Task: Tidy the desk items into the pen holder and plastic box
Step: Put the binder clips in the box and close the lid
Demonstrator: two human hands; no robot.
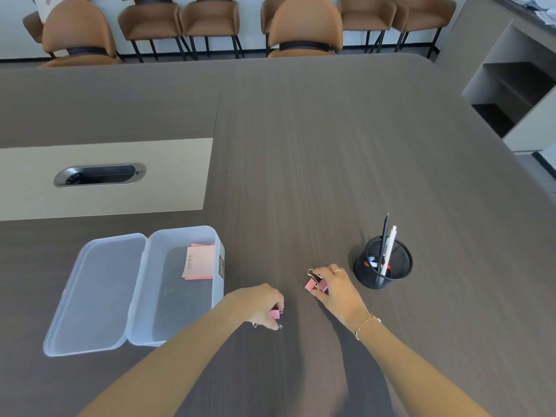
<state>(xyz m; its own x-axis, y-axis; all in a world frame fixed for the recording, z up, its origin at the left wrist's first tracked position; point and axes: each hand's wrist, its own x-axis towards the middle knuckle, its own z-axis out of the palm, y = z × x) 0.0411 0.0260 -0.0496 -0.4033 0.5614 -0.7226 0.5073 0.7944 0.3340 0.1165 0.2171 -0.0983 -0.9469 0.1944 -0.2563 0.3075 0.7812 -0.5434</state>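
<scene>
A clear plastic box (156,332) lies open on the table at the left, its lid (96,293) folded out flat. Pink sticky notes (199,261) rest inside it at the far end. A black mesh pen holder (383,263) stands at the right with several pens (388,245) in it. My left hand (258,305) is curled around a small pink binder clip (274,313), just right of the box. My right hand (337,285) pinches pink binder clips (314,282), left of the pen holder.
A beige inset panel with an oval metal cable port (99,175) sits at the far left of the table (331,145). Brown chairs (304,28) line the far edge. Grey shelving (517,94) stands to the right.
</scene>
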